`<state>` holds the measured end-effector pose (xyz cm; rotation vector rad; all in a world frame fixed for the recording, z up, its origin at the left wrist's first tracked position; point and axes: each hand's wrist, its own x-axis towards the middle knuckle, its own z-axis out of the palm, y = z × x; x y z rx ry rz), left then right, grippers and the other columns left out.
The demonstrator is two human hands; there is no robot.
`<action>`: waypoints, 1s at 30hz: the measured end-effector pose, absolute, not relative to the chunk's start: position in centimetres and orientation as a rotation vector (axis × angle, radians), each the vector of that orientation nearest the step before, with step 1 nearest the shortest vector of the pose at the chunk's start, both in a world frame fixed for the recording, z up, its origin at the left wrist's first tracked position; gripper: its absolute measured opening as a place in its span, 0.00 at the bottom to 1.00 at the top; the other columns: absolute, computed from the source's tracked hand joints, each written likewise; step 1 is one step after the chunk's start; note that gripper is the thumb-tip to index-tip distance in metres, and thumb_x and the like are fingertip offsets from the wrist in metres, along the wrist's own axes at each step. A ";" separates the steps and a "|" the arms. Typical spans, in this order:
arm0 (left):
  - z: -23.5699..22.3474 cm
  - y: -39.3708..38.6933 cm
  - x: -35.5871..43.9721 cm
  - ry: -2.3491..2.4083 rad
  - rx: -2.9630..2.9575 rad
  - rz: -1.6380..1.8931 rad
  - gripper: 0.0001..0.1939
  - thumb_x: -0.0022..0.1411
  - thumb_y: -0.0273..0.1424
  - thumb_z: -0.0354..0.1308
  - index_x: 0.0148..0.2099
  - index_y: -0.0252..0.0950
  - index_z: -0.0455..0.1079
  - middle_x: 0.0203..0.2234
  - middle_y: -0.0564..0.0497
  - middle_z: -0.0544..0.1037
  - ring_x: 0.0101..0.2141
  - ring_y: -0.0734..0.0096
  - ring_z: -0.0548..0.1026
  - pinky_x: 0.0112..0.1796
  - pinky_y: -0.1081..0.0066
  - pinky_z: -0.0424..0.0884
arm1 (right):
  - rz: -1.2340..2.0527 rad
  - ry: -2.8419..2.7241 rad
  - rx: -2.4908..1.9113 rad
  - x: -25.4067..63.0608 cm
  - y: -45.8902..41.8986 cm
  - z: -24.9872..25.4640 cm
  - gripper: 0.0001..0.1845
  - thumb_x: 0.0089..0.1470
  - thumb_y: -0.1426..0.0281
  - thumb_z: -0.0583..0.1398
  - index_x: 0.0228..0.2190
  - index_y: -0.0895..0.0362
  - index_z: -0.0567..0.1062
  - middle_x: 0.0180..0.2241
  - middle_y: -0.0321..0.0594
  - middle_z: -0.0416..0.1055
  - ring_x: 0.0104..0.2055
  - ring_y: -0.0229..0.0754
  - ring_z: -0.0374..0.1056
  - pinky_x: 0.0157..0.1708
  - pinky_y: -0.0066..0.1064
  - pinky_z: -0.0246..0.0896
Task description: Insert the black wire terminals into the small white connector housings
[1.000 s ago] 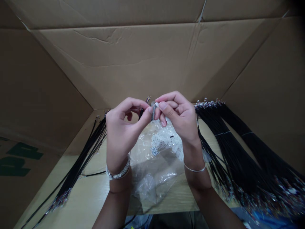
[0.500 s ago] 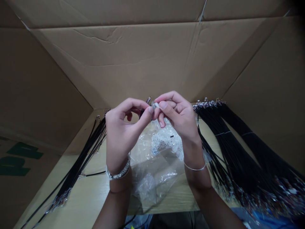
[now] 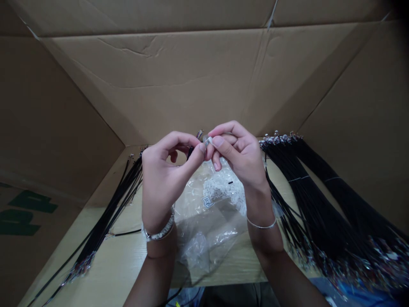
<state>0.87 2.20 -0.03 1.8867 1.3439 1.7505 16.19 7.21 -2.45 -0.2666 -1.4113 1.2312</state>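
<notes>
Above the middle of the table, my two hands meet with fingertips close together. My left hand [image 3: 172,164] pinches the end of a black cable [image 3: 191,152] between thumb and forefinger; its thin wires show above the fingers. Between the thumb and fingers of my right hand [image 3: 241,155] is a small white connector [image 3: 208,140], held against the wire ends by the left fingertips. Whether the wires sit inside the connector I cannot tell. Below the hands lies a clear plastic bag [image 3: 211,230] with many small white connectors [image 3: 220,187] on it.
Bundled black cables [image 3: 319,204] with bare wire ends cover the table's right side. A smaller cable bundle [image 3: 118,200] lies at the left. Cardboard walls [image 3: 179,85] enclose the back and sides of the wooden table [image 3: 124,260]. A short black piece [image 3: 230,183] rests among the white connectors.
The white connector appears slightly more turned in my right fingertips, and the left thumb is a touch nearer to it. Otherwise both hands hold the same place.
</notes>
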 end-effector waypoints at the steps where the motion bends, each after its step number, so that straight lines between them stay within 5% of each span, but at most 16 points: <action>1: 0.0 2.2 0.9 1.344 1.889 1.747 0.05 0.61 0.33 0.70 0.33 0.40 0.79 0.26 0.55 0.79 0.27 0.74 0.74 0.27 0.71 0.66 | 1.228 -1.410 -0.260 16.2 7.3 -2.5 0.05 0.65 0.67 0.64 0.40 0.55 0.74 0.27 0.31 0.77 0.21 0.29 0.68 0.24 0.22 0.68; 30: -0.1 2.4 0.7 1.309 1.889 1.751 0.05 0.61 0.34 0.70 0.33 0.41 0.79 0.27 0.56 0.79 0.27 0.75 0.74 0.28 0.70 0.64 | 1.188 -1.449 -0.209 16.3 7.6 -2.8 0.04 0.65 0.69 0.64 0.41 0.56 0.75 0.28 0.30 0.77 0.22 0.28 0.69 0.24 0.21 0.68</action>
